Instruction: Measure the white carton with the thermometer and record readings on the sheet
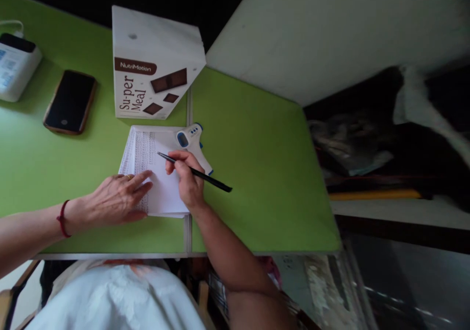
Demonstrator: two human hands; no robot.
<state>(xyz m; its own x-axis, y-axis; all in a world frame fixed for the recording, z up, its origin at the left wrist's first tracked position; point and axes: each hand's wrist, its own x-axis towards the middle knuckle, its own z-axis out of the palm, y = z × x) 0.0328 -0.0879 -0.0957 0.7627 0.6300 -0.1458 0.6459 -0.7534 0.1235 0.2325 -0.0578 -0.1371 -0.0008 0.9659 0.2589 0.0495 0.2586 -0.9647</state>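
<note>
Paper sheets (163, 193) lie stacked on the green table, with columns of small handwriting on the left part and blank white on the right. My left hand (123, 196) rests flat on the written side, fingers spread. In my right hand (189, 180) is a black pen (211, 179), held between thumb and fingers. Its tip points up-left, over the blank part beside the writing; I cannot tell whether it touches the paper. A white and blue infrared thermometer (193, 140) lies at the upper right edge of the sheets, partly hidden behind my right hand.
A white NutriMotion box (157, 46) stands behind the paper. To the left lie a phone (70, 102) and a white device (16, 68) with a cable. The green table (257, 173) has a seam down its middle; a wall rises at the back right.
</note>
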